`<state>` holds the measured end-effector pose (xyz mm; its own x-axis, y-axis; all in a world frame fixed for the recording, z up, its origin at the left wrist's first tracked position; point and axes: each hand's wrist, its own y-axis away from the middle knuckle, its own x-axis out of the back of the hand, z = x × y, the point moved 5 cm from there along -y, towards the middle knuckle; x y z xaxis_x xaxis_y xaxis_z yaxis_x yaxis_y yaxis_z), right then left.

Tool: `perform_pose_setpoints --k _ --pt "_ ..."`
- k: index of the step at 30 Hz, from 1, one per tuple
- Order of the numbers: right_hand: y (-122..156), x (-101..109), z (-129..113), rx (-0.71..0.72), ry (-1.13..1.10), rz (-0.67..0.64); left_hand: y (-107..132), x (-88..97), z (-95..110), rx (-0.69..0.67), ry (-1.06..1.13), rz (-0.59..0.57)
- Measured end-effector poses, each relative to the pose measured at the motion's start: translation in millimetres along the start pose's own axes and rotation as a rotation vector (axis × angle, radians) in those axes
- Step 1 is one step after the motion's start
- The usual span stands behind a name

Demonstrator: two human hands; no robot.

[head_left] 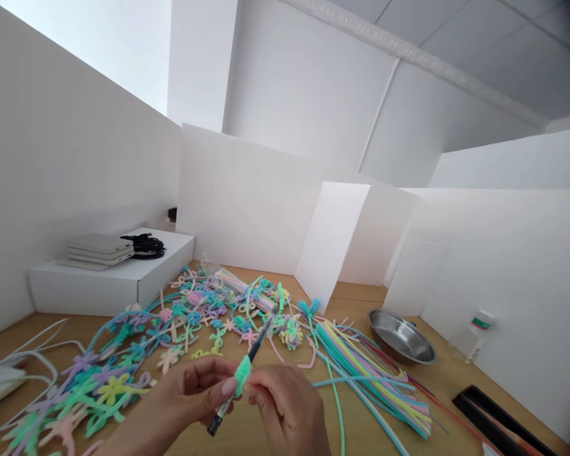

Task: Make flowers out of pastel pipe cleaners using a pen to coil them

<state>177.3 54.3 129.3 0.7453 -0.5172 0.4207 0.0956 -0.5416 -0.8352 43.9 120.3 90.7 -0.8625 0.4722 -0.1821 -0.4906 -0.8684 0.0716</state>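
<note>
My left hand [190, 396] is closed around a dark pen [262, 335], tilted with its upper end pointing up and to the right. A light green pipe cleaner [242, 375] is wound in a tight coil about the pen's middle, under my left thumb. My right hand [292, 405] is closed beside the coil, its fingertips pinched against the green pipe cleaner's right side. Just beyond my hands, many pastel pipe-cleaner flowers [114, 388] and twisted shapes cover the table. Right of my hands lies a bundle of straight pipe cleaners [375, 380] in several colours.
A steel bowl [401, 339] and a clear bottle [472, 339] stand at the right, near a black object [498, 418]. On the left, a white box [166, 266] bears stacked flat devices [99, 247] and black cables [145, 246]. White cables [42, 348] lie at left. White panels [247, 202] surround the table.
</note>
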Motion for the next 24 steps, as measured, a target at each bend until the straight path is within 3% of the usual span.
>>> perform_pose_setpoints --k 3,6,9,12,16,20,24 --pt "1 0 2 -0.065 -0.039 0.023 0 -0.1 3 -0.080 0.086 0.014" --pt "8 -4 13 -0.298 -0.163 0.046 0 -2.3 4 -0.149 0.133 0.014" --pt "15 -14 24 -0.611 -0.499 -0.018 2 -6.4 6 -0.192 0.131 0.014" --pt "16 -22 28 -0.819 -0.882 -0.102 7 -11.4 10 -0.254 0.084 0.003" --pt "17 -29 27 -0.985 -1.135 -0.180 15 -11.9 18 -0.306 -0.090 -0.031" --pt "22 -39 23 -1.121 -1.272 -0.249 21 -3.5 26 -0.447 -0.397 -0.028" --pt "24 -45 22 -1.105 -1.304 -0.266 26 1.2 31 -0.577 -0.592 -0.001"
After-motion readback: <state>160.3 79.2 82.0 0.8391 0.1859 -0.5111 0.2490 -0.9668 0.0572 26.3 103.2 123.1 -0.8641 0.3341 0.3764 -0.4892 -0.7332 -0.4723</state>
